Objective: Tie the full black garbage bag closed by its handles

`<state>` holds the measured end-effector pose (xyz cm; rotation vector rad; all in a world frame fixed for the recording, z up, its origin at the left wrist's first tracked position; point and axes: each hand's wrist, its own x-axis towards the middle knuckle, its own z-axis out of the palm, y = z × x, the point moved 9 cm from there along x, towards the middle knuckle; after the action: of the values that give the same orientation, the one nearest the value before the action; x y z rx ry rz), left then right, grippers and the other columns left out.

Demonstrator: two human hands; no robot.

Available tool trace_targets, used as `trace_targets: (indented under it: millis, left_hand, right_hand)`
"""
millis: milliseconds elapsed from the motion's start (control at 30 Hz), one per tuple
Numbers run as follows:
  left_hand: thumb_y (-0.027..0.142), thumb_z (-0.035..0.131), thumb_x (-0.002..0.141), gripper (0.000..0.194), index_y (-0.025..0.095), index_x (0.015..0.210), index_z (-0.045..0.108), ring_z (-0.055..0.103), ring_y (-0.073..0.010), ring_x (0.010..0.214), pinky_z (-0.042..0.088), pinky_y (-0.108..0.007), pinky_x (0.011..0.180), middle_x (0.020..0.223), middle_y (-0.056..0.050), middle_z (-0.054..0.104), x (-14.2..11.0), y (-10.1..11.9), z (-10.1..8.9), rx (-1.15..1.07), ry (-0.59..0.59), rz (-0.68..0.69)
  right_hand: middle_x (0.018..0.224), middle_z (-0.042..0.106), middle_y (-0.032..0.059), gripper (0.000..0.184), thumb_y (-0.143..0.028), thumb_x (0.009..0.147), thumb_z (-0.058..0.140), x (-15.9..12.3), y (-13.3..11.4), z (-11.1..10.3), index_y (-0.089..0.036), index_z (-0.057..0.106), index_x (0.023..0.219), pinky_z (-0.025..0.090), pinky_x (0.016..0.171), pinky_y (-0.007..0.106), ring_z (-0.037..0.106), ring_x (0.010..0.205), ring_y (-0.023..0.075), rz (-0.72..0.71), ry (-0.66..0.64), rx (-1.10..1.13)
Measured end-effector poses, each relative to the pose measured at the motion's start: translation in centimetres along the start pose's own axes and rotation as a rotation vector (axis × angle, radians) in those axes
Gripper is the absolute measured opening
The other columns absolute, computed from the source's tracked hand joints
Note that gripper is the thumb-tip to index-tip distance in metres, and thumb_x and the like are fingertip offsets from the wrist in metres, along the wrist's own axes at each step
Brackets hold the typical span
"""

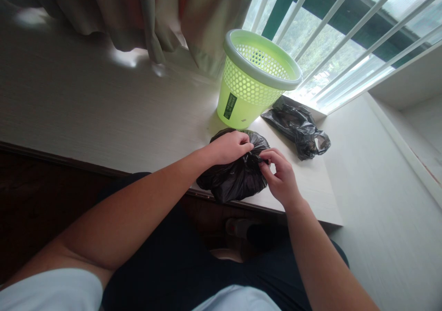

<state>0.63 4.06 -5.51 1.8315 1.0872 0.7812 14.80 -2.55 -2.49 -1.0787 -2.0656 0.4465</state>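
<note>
A full black plastic bag point(235, 177) lies on the white ledge point(86, 103), near its front edge. My left hand point(229, 147) rests on top of the bag with its fingers pinched on the gathered plastic. My right hand point(281, 175) pinches the same bunched neck from the right side. Just behind the bag stands a lime-green perforated wastebasket point(253, 78) with a grey rim, upright and showing nothing inside.
A second, crumpled black plastic bag point(299, 126) lies on the ledge to the right of the basket. Beige curtains point(155, 16) hang at the back. White window bars point(345, 30) run behind the basket. Dark floor point(34, 196) lies below the ledge on the left.
</note>
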Motion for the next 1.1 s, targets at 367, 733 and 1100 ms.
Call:
trace_targets:
  millis: [367, 733, 1100]
  left_hand:
    - [0.031, 0.061, 0.093, 0.029, 0.02, 0.068, 0.051, 0.049, -0.0151, 0.067, 0.033, -0.03, 0.065, 0.067, 0.003, 0.054, 0.0, 0.0, -0.1, 0.002, 0.007, -0.014]
    - [0.031, 0.062, 0.093, 0.028, 0.02, 0.068, 0.052, 0.05, -0.0155, 0.068, 0.033, -0.031, 0.065, 0.067, 0.003, 0.055, 0.0, 0.0, -0.2, 0.011, 0.015, -0.019]
    - [0.031, 0.062, 0.093, 0.03, 0.02, 0.067, 0.05, 0.048, -0.0151, 0.066, 0.032, -0.031, 0.065, 0.065, 0.003, 0.053, -0.1, -0.2, -0.2, 0.005, 0.014, -0.026]
  right_hand:
    - [0.098, 0.07, 0.0016, 0.028, -0.003, 0.084, 0.059, -0.2, 0.5, 0.1, -0.024, 0.07, 0.097, 0.049, 0.082, 0.034, 0.062, 0.091, 0.0192, 0.091, 0.033, 0.089]
    - [0.091, 0.072, -0.0003, 0.007, -0.024, 0.093, 0.074, -1.0, 2.0, 0.8, -0.026, 0.073, 0.1, 0.048, 0.076, 0.033, 0.058, 0.08, 0.0168, 0.256, 0.114, 0.238]
    - [0.097, 0.071, 0.0014, 0.007, -0.029, 0.098, 0.069, -0.9, 2.6, 1.3, -0.026, 0.072, 0.103, 0.044, 0.075, 0.034, 0.059, 0.083, 0.0177, 0.349, 0.064, 0.353]
